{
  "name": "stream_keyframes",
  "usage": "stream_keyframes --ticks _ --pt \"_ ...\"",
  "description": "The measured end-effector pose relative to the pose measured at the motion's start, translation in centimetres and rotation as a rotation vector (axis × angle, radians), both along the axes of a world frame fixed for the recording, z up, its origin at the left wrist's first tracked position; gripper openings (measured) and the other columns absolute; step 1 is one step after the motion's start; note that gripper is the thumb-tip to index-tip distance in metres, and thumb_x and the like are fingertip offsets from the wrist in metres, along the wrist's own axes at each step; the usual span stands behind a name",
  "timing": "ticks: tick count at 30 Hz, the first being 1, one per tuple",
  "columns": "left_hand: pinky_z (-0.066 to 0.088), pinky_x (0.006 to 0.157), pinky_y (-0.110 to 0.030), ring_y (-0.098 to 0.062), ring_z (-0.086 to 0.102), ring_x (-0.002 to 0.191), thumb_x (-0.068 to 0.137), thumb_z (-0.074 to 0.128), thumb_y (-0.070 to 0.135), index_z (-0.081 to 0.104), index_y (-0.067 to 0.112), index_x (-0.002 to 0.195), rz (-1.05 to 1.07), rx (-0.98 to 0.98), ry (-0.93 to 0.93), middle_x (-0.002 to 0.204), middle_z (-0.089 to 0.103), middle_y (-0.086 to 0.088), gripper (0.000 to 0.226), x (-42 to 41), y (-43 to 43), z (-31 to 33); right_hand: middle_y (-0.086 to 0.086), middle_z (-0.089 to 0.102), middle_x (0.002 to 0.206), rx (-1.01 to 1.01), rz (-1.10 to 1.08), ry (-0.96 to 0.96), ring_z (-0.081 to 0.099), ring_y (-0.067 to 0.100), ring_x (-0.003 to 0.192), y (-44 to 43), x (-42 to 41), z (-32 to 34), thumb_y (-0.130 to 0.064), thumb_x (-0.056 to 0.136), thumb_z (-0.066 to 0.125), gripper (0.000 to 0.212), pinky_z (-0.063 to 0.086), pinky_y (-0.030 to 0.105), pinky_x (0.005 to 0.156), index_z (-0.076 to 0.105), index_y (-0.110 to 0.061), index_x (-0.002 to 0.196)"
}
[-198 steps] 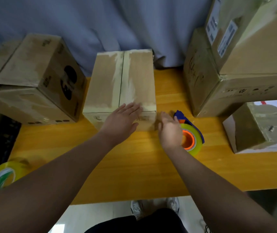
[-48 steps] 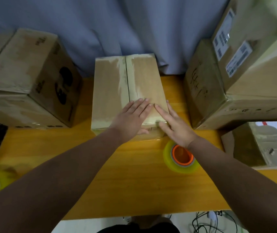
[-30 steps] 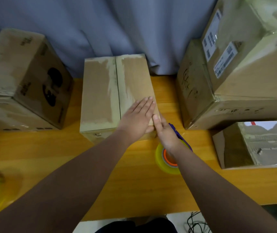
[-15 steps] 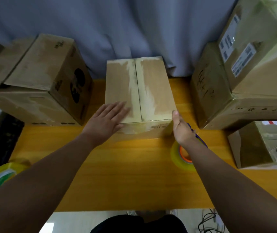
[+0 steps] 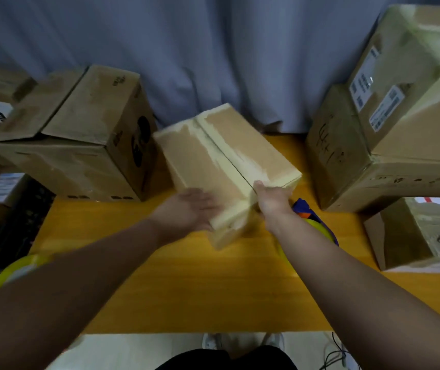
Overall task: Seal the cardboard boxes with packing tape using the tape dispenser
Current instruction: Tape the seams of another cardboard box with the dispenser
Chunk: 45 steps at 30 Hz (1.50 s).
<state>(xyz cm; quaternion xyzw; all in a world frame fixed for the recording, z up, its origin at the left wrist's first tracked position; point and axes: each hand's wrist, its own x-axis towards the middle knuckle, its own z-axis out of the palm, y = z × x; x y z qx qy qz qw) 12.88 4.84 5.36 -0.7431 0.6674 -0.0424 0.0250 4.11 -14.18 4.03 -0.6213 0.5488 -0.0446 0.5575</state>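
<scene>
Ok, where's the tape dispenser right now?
Head view, right of centre: on the table beside the right hand, partly hidden by that forearm, between the small box and the stacked boxes. Tape dispenser.

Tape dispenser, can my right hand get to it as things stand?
Likely yes, once freed. The right hand is gripping the small box, but the tape dispenser lies just beside that wrist on the table, nothing between them.

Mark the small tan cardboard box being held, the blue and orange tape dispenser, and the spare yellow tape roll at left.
small tan cardboard box (image 5: pixel 208 161): head view, left flap.
blue and orange tape dispenser (image 5: pixel 301 205): head view, blue frame.
spare yellow tape roll (image 5: pixel 13 271): head view, outer rim.
</scene>
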Motion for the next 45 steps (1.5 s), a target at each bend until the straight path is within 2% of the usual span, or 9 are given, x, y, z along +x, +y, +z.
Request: stream_keyframes --ticks 4,10,14,19,28,34,37,41,45 --pt "0.049 0.093 -0.03 -0.018 0.063 0.11 0.086 0.049 0.039 0.068 0.016 0.117 0.069 0.033 -0.04 0.117 0.068 -0.009 0.043 -4.9 -3.5 -0.8 0.018 0.02 0.157 -0.018 0.08 -0.057 0.027 0.032 0.141 0.1 -0.5 0.5 -0.029 0.102 0.041 0.08 0.025 0.032 0.113 -0.017 0.004 0.147" --pt "-0.005 0.117 -0.032 -0.016 -0.002 0.147 0.102 0.03 0.014 0.002 0.018 0.153 0.283 0.187 0.139 0.16 0.003 0.002 0.058 -6.5 -7.7 0.7 0.01 0.041 0.147 -0.027 0.018 -0.148 0.044 0.032 0.129 0.0 -3.1 0.7 -0.028 0.1 0.046 0.069 0.037 0.041 0.107 0.003 -0.019 0.154" --pt "-0.005 0.116 -0.041 -0.02 -0.008 0.147 0.102 0.026 0.043 -0.003 0.027 0.152 0.323 0.203 0.117 0.16 -0.003 0.004 0.06 -2.9 -5.2 0.0 0.002 0.045 0.128 0.223 -0.042 -0.185 0.049 0.032 0.105 0.7 -4.8 0.8 -0.04 0.098 0.049 0.055 0.058 0.052 0.073 0.025 -0.041 0.147" --pt "-0.003 0.111 -0.064 -0.035 -0.012 0.145 0.09 0.041 0.063 -0.004 0.036 0.151 0.674 0.243 0.129 0.159 -0.014 -0.003 0.08 2.9 0.0 0.7 0.005 0.052 0.119 0.192 -0.16 -0.192 0.052 0.034 0.103 -0.1 -4.1 1.3 -0.021 0.096 0.057 0.038 0.059 0.041 0.05 0.052 -0.022 0.134" --pt "0.042 0.098 -0.043 -0.036 0.033 0.12 0.083 0.051 0.065 0.01 0.032 0.151 0.776 0.098 0.072 0.149 0.021 -0.01 0.086 1.6 3.8 0.2 0.012 0.057 0.124 -0.077 -0.223 -0.149 0.057 0.037 0.11 -1.4 0.0 1.5 -0.027 0.087 0.069 0.05 0.059 0.047 0.076 0.052 -0.012 0.132" --pt "0.055 0.085 -0.046 -0.034 0.054 0.109 0.066 0.075 0.053 0.053 0.01 0.133 0.358 0.02 0.091 0.127 0.054 -0.016 0.082 -1.2 4.4 -0.4 0.004 0.05 0.125 0.313 -0.225 -0.291 0.049 0.028 0.117 3.0 1.8 -0.1 -0.033 0.08 0.076 0.08 0.048 0.053 0.096 0.028 -0.015 0.141" --pt "0.047 0.095 -0.042 -0.032 0.052 0.121 0.061 0.082 0.048 0.046 0.016 0.14 0.244 0.059 -0.041 0.138 0.05 -0.01 0.092 0.6 4.2 -0.2 0.005 0.051 0.132 0.268 -0.173 -0.312 0.049 0.03 0.119 3.6 2.3 -0.9 -0.035 0.091 0.064 0.073 0.044 0.054 0.101 0.021 -0.021 0.149" --pt "-0.003 0.116 -0.044 -0.034 -0.005 0.146 0.091 0.056 0.041 -0.022 0.033 0.141 0.344 0.223 -0.141 0.159 -0.011 -0.006 0.093 2.4 2.8 -0.3 0.004 0.053 0.133 0.095 -0.044 -0.253 0.05 0.032 0.119 2.2 2.1 -0.9 -0.027 0.097 0.053 0.059 0.046 0.053 0.098 0.026 -0.026 0.15" --pt "-0.008 0.116 -0.05 -0.031 -0.012 0.145 0.094 0.044 0.05 -0.027 0.038 0.139 0.368 0.257 -0.061 0.159 -0.016 -0.002 0.084 0.6 2.1 -0.9 0.001 0.052 0.134 -0.055 0.257 -0.163 0.051 0.03 0.118 -0.6 1.1 -0.4 -0.022 0.101 0.045 0.048 0.048 0.051 0.096 0.034 -0.029 0.147"
